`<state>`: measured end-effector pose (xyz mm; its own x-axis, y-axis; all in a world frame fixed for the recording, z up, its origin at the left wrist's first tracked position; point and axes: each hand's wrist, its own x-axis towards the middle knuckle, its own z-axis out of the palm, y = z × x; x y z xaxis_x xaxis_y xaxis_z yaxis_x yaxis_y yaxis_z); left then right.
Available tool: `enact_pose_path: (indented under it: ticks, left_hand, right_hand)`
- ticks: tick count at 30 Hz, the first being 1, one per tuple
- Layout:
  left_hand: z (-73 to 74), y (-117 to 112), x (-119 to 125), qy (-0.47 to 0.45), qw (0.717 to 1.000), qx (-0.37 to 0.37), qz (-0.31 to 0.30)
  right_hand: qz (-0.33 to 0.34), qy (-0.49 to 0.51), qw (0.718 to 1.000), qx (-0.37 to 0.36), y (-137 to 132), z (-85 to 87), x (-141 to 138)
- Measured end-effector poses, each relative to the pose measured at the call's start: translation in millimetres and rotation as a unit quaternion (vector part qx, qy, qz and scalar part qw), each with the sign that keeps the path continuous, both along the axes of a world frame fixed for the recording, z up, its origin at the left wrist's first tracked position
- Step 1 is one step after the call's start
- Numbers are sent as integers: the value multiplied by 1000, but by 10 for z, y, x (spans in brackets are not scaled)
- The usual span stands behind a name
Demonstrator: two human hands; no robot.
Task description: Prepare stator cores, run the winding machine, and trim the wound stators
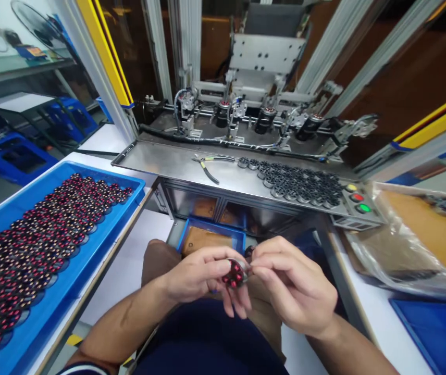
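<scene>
We are clamping a round red-and-black part (234,274) between our left hand's (197,273) thumb and fingers, right of the blue tray (100,242). Our right hand (295,286) is pinching close beside its edge; what those fingertips are gripping, we cannot tell.

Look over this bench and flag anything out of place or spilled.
Nothing looks plainly spilled. Only the pliers stand out, mildly: they lie splayed open, loose on the metal ledge, left of the closely grouped black parts.

The ledge (156,158) is passable at left; rings (303,182) block its right
</scene>
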<state>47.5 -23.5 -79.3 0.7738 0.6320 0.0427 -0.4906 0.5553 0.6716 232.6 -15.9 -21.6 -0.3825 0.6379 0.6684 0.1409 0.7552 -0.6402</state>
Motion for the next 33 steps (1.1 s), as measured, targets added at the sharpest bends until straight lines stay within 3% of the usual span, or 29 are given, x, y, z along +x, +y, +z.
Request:
enact_pose_path:
  ticks: [5, 9, 15, 21, 24, 26, 29, 33]
  left_hand:
    - [72, -96, 21, 12, 972, 71, 224]
    - [72, -124, 29, 40, 933, 118, 338]
    - [37, -131, 13, 125, 939, 143, 288]
    - [-16, -110, 28, 129, 901, 190, 367]
    - [-82, -72, 27, 112, 903, 187, 371]
    - [-114, -38, 18, 101, 909, 176, 364]
    - [-116, 11, 7, 86, 915, 158, 361]
    - [-68, 40, 22, 85, 919, 137, 359]
  right_hand:
    - [-77, 24, 996, -26, -24, 10, -54]
    - [-56, 45, 997, -36, -5, -7, -69]
    - [3, 65, 998, 11, 69, -73, -23]
    - [-42, 82, 996, -3, -6, -93, -43]
    - [-80, 120, 986, -87, -96, -113, -94]
    - [-69, 144, 972, -170, -146, -146, -131]
    - [1, 172, 937, -303, -186, -230, -183]
    - [92, 229, 865, -436, -193, -365, -242]
